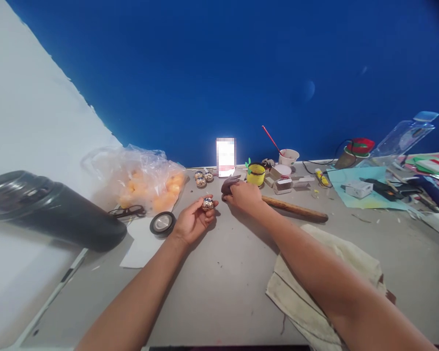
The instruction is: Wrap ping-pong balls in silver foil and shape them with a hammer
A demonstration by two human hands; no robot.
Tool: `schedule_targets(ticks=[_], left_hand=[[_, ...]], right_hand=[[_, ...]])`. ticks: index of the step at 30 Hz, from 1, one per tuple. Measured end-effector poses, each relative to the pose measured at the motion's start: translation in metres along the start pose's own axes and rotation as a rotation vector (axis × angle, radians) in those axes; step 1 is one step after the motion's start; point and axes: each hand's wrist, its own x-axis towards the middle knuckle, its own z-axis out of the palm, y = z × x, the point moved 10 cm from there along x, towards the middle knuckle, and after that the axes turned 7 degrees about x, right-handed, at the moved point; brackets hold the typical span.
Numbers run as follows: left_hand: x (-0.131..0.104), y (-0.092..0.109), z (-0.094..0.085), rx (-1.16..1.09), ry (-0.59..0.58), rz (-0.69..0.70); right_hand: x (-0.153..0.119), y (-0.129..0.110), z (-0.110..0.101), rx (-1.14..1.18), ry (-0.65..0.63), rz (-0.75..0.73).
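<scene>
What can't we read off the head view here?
- Dark lump: right hand covers most of it; what it is cannot be told.
- Ball in left hand: too small to see the surface pattern.
- Card at the wall: blurred out.
- Stick: near end hidden under the right hand.
- Cloth: partly covered by the right forearm.
- Bag: orange contents hazy through the plastic.

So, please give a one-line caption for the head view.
Left hand holds a shiny ball; right hand grips a hammer.
</scene>
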Motion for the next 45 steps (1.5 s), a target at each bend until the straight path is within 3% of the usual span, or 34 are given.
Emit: schedule_targets(ticks=[5, 13, 20, 24, 28, 35, 40, 45], left_hand=[[-0.001, -0.001, -0.003, 0.066, 0.064, 0.021], [-0.002, 0.023, -0.017, 0.300, 0.210, 0.229], [-0.005, 0.025, -0.020, 0.399, 0.282, 0.262], [-0.007, 0.030, -0.025, 0.551, 0.352, 0.285], [-0.010, 0.040, -0.033, 0.746, 0.448, 0.341], [-0.005, 0.032, -0.020, 0.680, 0.299, 0.335], [-0.006, 0.030, -0.018, 0.640, 0.298, 0.310], [-0.004, 0.023, -0.013, 0.560, 0.228, 0.257]], right_hand=[[-0.002, -0.002, -0.001, 0.010, -0.008, 0.001], [-0.001, -0.003, 0.000, 0.022, -0.029, -0.021], [-0.001, -0.005, -0.003, 0.000, -0.031, 0.009], [-0.006, -0.009, -0.014, 0.020, -0.015, 0.018], [-0.017, -0.024, -0.038, 0.087, 0.082, -0.024], [-0.029, -0.045, -0.046, 0.118, 0.058, -0.101], [-0.030, -0.039, -0.059, 0.151, 0.144, -0.082], [-0.026, -0.037, -0.052, 0.073, 0.038, -0.115]])
